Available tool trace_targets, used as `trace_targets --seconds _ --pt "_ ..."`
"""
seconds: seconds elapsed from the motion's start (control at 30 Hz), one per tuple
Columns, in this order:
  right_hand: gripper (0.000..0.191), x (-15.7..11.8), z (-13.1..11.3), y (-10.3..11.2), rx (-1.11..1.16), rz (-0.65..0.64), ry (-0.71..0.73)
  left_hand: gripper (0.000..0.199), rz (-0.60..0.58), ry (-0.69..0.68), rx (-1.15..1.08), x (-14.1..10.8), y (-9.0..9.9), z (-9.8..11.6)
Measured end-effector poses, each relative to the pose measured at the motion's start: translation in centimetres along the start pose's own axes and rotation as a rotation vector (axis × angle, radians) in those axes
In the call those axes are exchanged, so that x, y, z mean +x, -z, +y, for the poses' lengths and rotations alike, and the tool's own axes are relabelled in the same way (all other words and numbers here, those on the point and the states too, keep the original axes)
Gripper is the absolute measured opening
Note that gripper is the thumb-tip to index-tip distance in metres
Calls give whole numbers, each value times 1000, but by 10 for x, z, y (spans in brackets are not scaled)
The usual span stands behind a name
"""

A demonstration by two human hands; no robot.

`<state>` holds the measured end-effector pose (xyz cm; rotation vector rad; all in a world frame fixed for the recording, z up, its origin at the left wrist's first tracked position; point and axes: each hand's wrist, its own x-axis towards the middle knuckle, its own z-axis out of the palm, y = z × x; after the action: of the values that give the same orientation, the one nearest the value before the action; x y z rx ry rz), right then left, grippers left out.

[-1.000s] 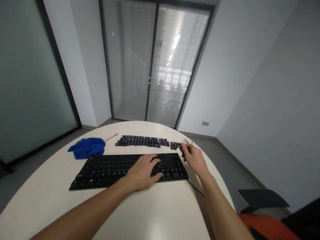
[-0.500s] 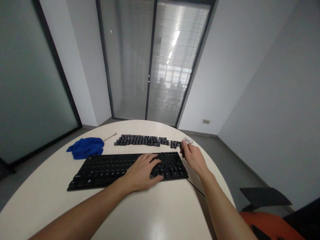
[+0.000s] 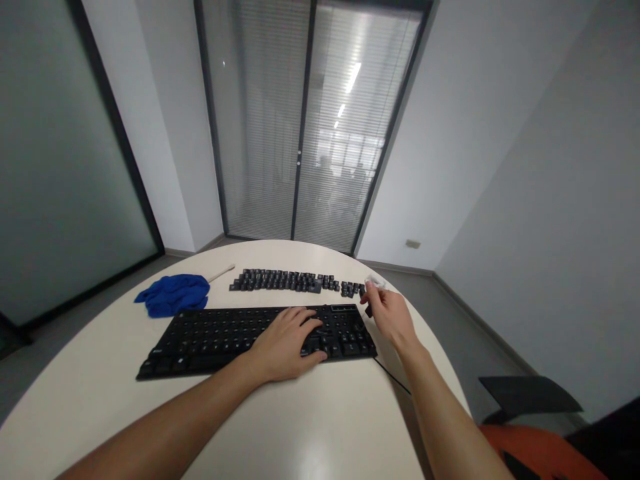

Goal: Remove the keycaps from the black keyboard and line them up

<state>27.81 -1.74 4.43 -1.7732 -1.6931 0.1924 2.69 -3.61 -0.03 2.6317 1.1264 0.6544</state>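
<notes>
Basically, the keyboard (image 3: 215, 330) sat flat on the table (image 3: 325, 427), my open left hand (image 3: 283, 347) over it, probably bracing. My right hand (image 3: 393, 319) pinched a small dark piece (image 3: 369, 311), unclear what, near its right end. Loose keycaps (image 3: 280, 280) lay beyond in rows, likely for order.

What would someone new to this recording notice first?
The black keyboard across the round table, with the left hand spread over it. Beyond it, rows of loose keycaps; left of those, a crumpled, vivid blue cloth.
</notes>
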Motion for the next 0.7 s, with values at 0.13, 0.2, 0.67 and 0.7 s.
trace_targets --seconds 0.13,0.2,0.67,0.7 --pt "66 0 -1 1 33 62 8 55 -1 -6 26 0 0 0" --pt "64 -2 -2 1 44 95 33 55 -5 -10 44 0 1 1" --pt "63 -5 -3 -5 67 179 49 55 2 -15 30 -1 1 0" --pt "64 -5 -3 -6 63 182 51 54 4 -16 23 -1 0 0"
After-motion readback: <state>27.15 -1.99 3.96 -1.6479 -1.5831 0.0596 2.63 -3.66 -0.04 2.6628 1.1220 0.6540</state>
